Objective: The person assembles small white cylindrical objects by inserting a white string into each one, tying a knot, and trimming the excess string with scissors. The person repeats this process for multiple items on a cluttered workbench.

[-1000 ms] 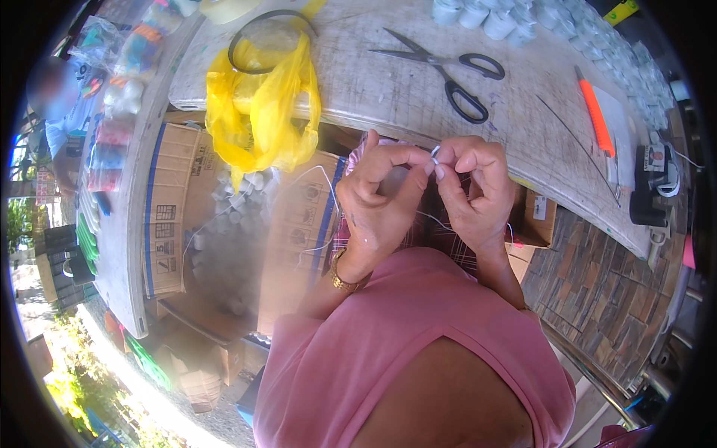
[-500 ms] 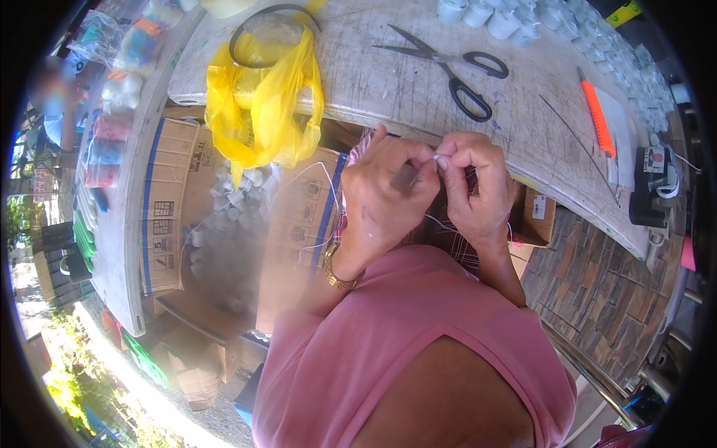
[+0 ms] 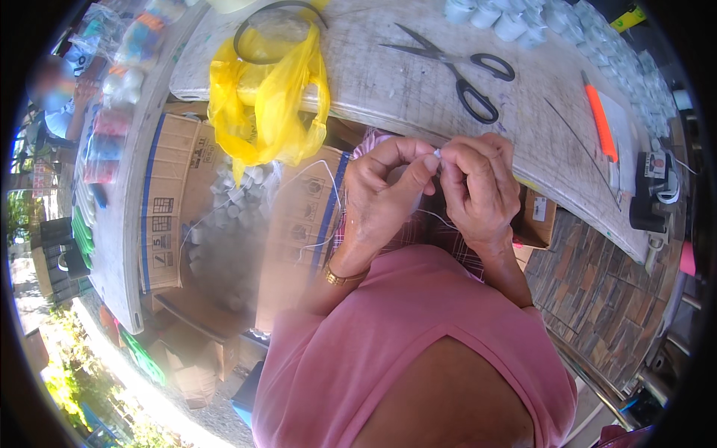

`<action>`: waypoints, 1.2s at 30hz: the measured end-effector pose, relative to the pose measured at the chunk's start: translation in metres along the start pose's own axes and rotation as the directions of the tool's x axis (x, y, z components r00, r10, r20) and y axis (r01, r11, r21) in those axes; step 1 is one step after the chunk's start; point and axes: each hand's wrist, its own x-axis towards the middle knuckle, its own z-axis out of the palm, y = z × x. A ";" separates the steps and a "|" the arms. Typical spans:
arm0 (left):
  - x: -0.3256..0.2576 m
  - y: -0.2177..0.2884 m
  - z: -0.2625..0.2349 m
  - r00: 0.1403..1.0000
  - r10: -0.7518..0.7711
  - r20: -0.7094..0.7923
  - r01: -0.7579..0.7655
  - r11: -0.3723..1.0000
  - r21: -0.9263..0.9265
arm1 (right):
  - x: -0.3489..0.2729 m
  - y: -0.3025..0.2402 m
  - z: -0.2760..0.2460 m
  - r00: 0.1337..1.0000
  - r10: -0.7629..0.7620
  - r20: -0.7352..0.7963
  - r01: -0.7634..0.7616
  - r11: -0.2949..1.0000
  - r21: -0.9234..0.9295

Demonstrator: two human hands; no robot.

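Note:
My left hand [image 3: 381,179] and my right hand [image 3: 482,187] meet over my lap at the table's front edge. Thumb and forefinger of each are pinched together at one spot. Between the fingertips shows a small white bit of string [image 3: 438,153], perhaps a knot; the fingers hide most of it. A thin white strand [image 3: 435,215] passes below the hands, and more white string [image 3: 326,166] trails over the cardboard box [image 3: 299,201] to the left. Beyond my right hand, black-handled scissors [image 3: 457,69] lie spread on the table [image 3: 358,82].
A yellow plastic bag [image 3: 272,104] hangs over the table edge beneath a dark hoop [image 3: 237,37]. White pieces [image 3: 239,198] fill the box. An orange-handled knife [image 3: 600,119], a thin metal rod [image 3: 579,145] and several rows of pale cups [image 3: 511,26] occupy the right side. Another person [image 3: 63,112] is at far left.
My left hand has rolled so its thumb now shows, and my right fingers have curled inward. Both still pinch the string. The whole view has shifted slightly.

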 end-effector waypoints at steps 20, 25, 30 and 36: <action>-0.004 -0.003 -0.007 0.962 0.257 0.097 -0.274 0.923 0.271 | 0.003 0.008 -0.004 0.990 -0.140 0.034 0.140 0.990 -0.007; -0.007 0.001 -0.003 0.963 0.227 0.148 -0.264 0.908 0.327 | 0.003 0.011 -0.003 0.994 -0.102 -0.037 0.101 0.995 -0.027; -0.013 0.004 0.001 0.988 0.118 0.104 -0.139 0.963 0.231 | 0.002 0.008 -0.002 0.994 -0.072 -0.087 0.070 0.997 -0.030; -0.015 0.000 -0.001 0.966 0.223 0.130 -0.254 0.905 0.342 | 0.001 0.003 0.001 0.990 -0.022 -0.137 0.023 1.000 0.012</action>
